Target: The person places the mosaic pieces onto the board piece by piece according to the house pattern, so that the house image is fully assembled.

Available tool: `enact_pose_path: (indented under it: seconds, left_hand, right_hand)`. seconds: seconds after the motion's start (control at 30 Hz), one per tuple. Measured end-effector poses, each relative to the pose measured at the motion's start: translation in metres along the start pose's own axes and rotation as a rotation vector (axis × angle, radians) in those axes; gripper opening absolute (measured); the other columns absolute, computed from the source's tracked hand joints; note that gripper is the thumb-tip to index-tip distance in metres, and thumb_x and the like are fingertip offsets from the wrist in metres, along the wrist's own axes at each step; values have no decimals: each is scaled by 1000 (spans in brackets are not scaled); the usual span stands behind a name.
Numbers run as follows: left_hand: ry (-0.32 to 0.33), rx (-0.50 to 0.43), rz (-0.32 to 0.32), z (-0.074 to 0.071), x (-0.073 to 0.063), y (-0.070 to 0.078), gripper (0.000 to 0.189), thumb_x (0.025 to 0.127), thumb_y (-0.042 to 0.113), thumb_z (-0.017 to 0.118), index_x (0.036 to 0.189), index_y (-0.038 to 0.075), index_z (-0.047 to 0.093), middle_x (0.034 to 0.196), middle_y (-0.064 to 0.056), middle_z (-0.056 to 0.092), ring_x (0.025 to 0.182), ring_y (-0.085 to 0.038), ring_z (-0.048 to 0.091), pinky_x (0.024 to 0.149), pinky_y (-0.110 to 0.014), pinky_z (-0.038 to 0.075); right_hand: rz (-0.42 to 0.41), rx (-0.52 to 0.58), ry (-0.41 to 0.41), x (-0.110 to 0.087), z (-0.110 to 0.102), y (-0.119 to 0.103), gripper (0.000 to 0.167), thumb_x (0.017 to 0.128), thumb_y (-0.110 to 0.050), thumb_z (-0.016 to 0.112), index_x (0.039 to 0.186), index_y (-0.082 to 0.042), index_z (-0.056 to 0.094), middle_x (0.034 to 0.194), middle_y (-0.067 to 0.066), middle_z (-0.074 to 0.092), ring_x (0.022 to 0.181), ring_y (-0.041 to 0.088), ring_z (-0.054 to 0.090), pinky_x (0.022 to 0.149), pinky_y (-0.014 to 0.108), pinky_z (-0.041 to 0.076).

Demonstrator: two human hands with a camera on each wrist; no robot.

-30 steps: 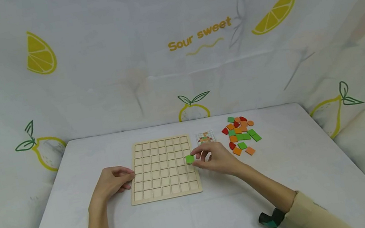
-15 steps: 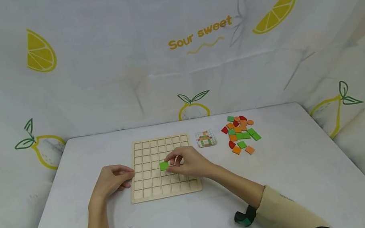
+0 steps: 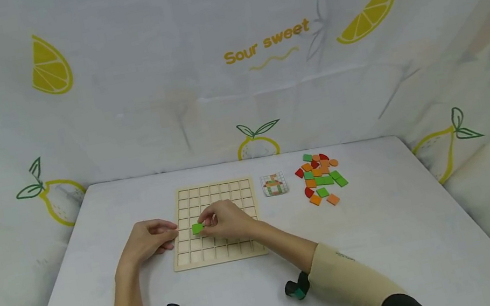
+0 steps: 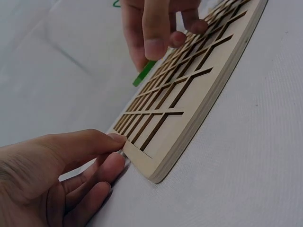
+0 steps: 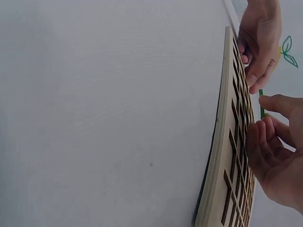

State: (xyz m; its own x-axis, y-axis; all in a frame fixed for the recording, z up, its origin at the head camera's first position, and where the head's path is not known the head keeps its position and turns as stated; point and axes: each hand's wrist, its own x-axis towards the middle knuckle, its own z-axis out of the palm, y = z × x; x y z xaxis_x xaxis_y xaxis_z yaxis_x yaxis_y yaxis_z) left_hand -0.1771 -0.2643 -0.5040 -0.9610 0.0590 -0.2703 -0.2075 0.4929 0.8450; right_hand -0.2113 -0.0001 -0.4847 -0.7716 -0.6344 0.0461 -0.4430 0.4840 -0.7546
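A wooden grid board (image 3: 219,260) with rows of square recesses lies on the white table. My right hand (image 3: 228,220) pinches a green square tile (image 3: 196,229) between thumb and fingers, over the board's left half. In the left wrist view the green tile (image 4: 144,74) is tilted and sits above the grid. At the board's left edge is my left hand (image 3: 148,238), thumb on the rim and the other fingers curled at its side, as the left wrist view shows. The right wrist view has the tile (image 5: 262,105) edge-on at my fingertips.
Right of the board lies a small card (image 3: 274,184) with a coloured grid picture. Beyond it several flat red, orange and green pieces (image 3: 324,180) are spread loosely. A lemon-print cloth (image 3: 144,110) hangs behind the table.
My right hand has carried the green tile leftward from the board's right edge to its left half, uncovering the picture card. My left hand stays at the left edge.
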Motion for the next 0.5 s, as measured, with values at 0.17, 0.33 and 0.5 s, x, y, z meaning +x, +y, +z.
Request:
enact_pose_path:
  seconds: [0.17, 0.33, 0.5]
  left_hand:
    - [-9, 3, 7, -2, 0, -1, 36, 97, 22, 82, 125, -1, 76, 75, 3, 74, 68, -11, 73, 62, -26, 57]
    - [-15, 1, 10, -2, 0, -1, 38, 97, 22, 82, 127, 0, 76, 75, 3, 74, 68, -10, 73, 61, -26, 57]
    - [-15, -2, 0, -2, 0, -2, 37, 97, 22, 82, 127, 0, 75, 75, 4, 75, 68, -10, 73, 62, -26, 57]
  right_hand:
    - [40, -4, -16, 6, 7, -1, 22, 93, -19, 86, 109, -5, 81, 86, -3, 71, 72, -1, 56, 70, 14, 48]
    - [64, -46, -21, 9, 10, -1, 23, 93, -21, 87, 110, -7, 81, 86, -4, 71, 73, -1, 57, 71, 15, 47]
    - [77, -72, -24, 8, 11, -2, 22, 94, -24, 86, 109, -9, 82, 85, -7, 70, 73, -2, 57, 71, 15, 45]
